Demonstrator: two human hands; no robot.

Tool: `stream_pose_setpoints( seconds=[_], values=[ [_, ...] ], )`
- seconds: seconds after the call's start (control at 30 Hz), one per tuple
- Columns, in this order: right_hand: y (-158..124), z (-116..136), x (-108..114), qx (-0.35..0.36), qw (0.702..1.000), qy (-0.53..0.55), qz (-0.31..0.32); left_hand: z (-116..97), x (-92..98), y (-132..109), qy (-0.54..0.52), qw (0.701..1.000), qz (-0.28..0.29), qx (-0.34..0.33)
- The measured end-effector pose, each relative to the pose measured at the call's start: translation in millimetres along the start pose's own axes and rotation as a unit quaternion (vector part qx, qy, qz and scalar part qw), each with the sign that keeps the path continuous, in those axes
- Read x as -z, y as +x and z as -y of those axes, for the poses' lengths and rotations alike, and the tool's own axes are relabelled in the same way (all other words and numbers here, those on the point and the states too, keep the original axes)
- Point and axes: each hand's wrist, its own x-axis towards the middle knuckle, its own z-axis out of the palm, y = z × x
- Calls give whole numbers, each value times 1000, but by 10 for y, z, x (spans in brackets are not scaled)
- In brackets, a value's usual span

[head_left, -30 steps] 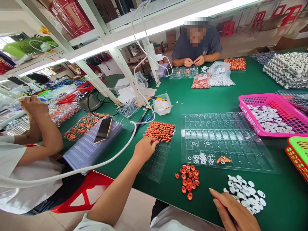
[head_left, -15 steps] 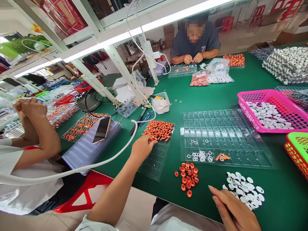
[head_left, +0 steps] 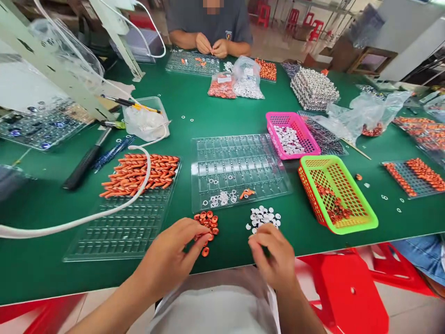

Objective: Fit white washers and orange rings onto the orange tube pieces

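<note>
My left hand [head_left: 179, 248] is at the near edge of a small pile of orange cup-shaped rings [head_left: 207, 217]. Its thumb and fingers come together in a pinch, and whatever lies between them blends with the orange pile. My right hand [head_left: 274, 257] is just in front of a scatter of white discs [head_left: 266, 214], some showing dark marks. Its thumb and index finger are pinched too, with their tips too small to show any held piece. Left of my hands, a clear compartment tray [head_left: 114, 232] carries many elongated orange pieces [head_left: 146, 171] in its far part.
A larger clear tray [head_left: 239, 162] holds white rings [head_left: 222, 198] and an orange assembled piece [head_left: 247, 193]. Pink [head_left: 294, 155] and green [head_left: 337, 230] baskets stand at right. A white cable [head_left: 104, 219] crosses the left tray; a hammer [head_left: 83, 162] lies beyond. A co-worker [head_left: 208, 28] sits opposite.
My left hand has left the tray of elongated orange pieces and moved right to the orange rings. My right hand has come to the white discs' near edge. The view has turned right.
</note>
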Motion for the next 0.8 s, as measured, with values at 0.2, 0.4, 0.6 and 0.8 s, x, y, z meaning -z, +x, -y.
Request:
stream_pose_setpoints(
  seconds=[0.2, 0.4, 0.6, 0.8],
  values=[
    [533, -138, 339, 10, 982, -188, 31, -143, -249, 143, -32, 999, 36, -10],
    [1069, -285, 41, 34, 940, -293, 170, -235, -454, 258, 9, 996, 43, -75],
    [1111, -411, 12, 15, 949, -259, 178, -160, -345, 396, 80, 994, 28, -63],
    [1091, -380, 147, -22, 966, -194, 171, -207, -417, 679, 140, 987, 44, -59]
  ],
)
